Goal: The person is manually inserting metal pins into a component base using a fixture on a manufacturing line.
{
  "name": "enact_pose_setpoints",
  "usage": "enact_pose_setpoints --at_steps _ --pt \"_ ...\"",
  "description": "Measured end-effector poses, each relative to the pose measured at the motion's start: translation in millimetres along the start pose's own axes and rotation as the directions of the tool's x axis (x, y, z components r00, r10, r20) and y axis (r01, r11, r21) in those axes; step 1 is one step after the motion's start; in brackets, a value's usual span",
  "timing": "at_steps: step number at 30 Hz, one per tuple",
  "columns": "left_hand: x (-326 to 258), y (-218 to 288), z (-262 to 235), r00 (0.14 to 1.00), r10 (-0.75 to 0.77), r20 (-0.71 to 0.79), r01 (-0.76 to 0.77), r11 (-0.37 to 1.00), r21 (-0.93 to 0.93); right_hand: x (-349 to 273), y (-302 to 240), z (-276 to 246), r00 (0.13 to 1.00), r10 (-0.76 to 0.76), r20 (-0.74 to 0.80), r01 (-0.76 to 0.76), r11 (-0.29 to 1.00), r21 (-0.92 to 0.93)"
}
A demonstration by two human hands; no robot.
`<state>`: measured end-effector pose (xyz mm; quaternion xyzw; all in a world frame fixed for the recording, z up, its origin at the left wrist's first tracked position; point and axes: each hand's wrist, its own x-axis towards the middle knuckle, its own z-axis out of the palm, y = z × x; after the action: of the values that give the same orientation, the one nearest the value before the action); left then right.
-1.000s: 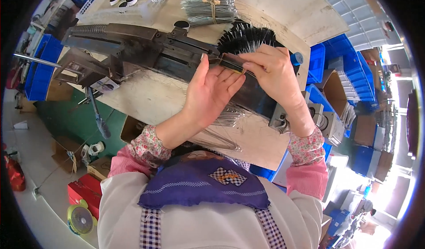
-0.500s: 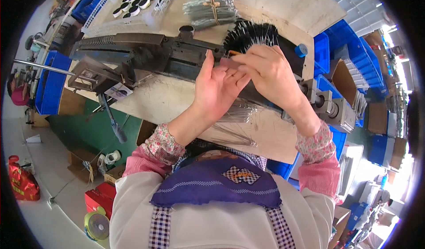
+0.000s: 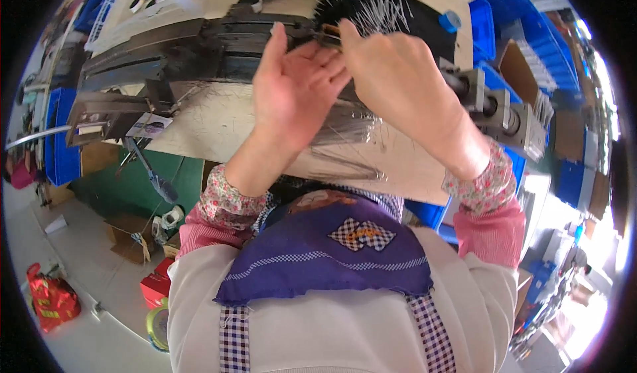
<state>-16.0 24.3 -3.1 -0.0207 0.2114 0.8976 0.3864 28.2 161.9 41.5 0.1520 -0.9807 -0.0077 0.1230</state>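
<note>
Met over the top edge of the dark machine (image 3: pixel 179 55) with both hands. Pinched a small brown piece (image 3: pixel 330 33) in the curled fingertips of the right hand (image 3: pixel 398 74). Kept the left hand (image 3: pixel 295 88) fairly flat, fingers stretched up and tips laid against the same piece; could not tell whether that hand truly gripped or only steadied.

Judged the piece light, thin and stiff, and too small for more than a fingertip hold. Probably easy to drop or twist, so best taken by its two ends, one from each side, close against the machine. Could not make out its exact shape.

Stood just in front of a black bristling bundle (image 3: pixel 378 5) of fine pins, right behind the machine. Looked springy and prickly, likely to snag a sleeve or scatter if brushed.

Lay loose below the machine, under the wrists: thin metal rods (image 3: pixel 345 124) on the pale worktable (image 3: pixel 219 127), apt to roll if nudged.

Found little room at the machine's right end, with a metal block (image 3: pixel 504 111) sticking out there and blue bins (image 3: pixel 514 41) beyond it. Found more open bench toward the machine's left end. Noted the worktable's near edge close below the machine, under the forearms.
</note>
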Motion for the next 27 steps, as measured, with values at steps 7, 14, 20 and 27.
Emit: enact_pose_setpoints --at_steps 7,14,20,27 --pt "4 -13 -26 1.000 -0.023 -0.005 0.024 0.992 0.121 -74 -3 25 0.991 0.098 -0.091 -0.071 0.961 0.268" --pt "14 -83 -33 0.984 -0.010 -0.176 0.047 0.977 0.208 -191 -46 105 0.858 0.404 0.319 -0.514 0.690 0.510" --pt "-100 -5 -54 0.931 -0.024 0.365 -0.168 0.857 0.487 -182 -27 90 0.860 0.372 0.350 -0.510 0.592 0.624" --pt "-216 141 -200 0.413 0.897 0.159 0.747 -0.433 0.504 -170 2 33 0.820 0.570 0.044 -0.422 0.552 0.719"
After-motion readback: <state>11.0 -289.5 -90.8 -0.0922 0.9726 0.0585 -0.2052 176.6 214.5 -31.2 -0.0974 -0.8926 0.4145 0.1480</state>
